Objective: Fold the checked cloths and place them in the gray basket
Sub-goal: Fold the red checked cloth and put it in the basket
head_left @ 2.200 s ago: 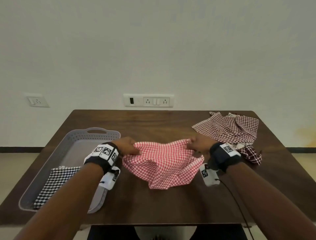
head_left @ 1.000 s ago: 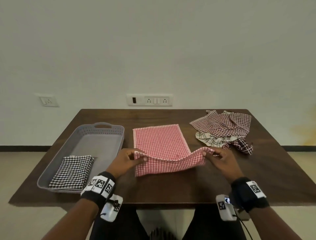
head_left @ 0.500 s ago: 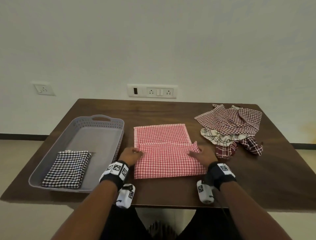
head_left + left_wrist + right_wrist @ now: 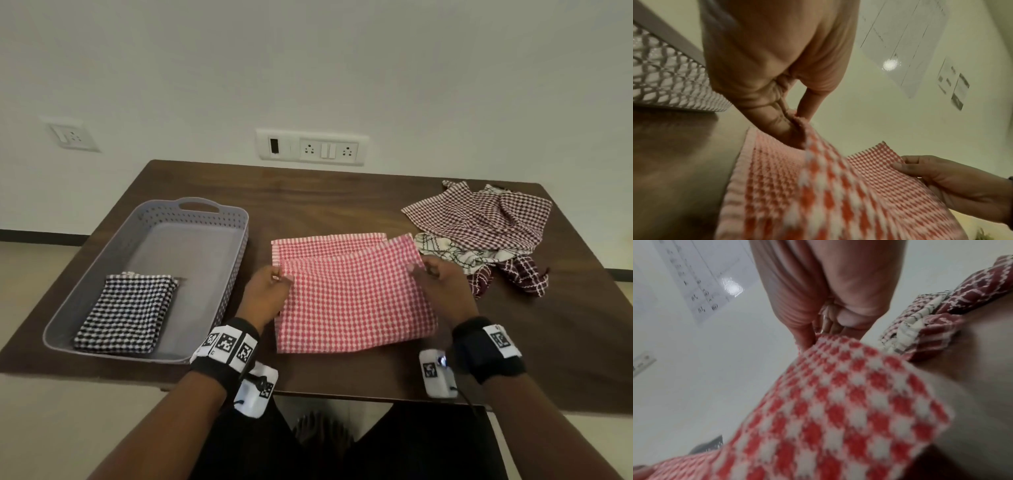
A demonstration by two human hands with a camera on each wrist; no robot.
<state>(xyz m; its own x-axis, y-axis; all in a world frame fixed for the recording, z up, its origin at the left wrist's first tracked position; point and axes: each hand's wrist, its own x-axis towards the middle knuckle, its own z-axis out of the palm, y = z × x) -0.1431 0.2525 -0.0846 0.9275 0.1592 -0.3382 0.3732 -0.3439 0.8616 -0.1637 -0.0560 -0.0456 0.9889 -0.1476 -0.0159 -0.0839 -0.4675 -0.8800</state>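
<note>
A red checked cloth (image 4: 352, 298) lies doubled over in the middle of the wooden table (image 4: 342, 192). My left hand (image 4: 270, 291) pinches the upper layer's left corner, seen close in the left wrist view as the red checked cloth (image 4: 818, 186) between thumb and fingers of the left hand (image 4: 793, 120). My right hand (image 4: 435, 277) pinches the right corner, and the right wrist view shows the right hand (image 4: 824, 331) on the red checked cloth (image 4: 838, 402). The upper layer is held raised off the lower one. A gray basket (image 4: 191, 216) stands at the left with a folded black checked cloth (image 4: 126, 315) in its near end.
A heap of unfolded cloths (image 4: 479, 226) in maroon and white patterns sits at the table's right, just beyond my right hand. Sockets (image 4: 311, 149) are on the wall behind. The table's near edge runs close under my wrists.
The red cloth was spread flat, then its near edge was carried away from me over the far half. Both hands have now moved farther forward, still pinching the corners.
</note>
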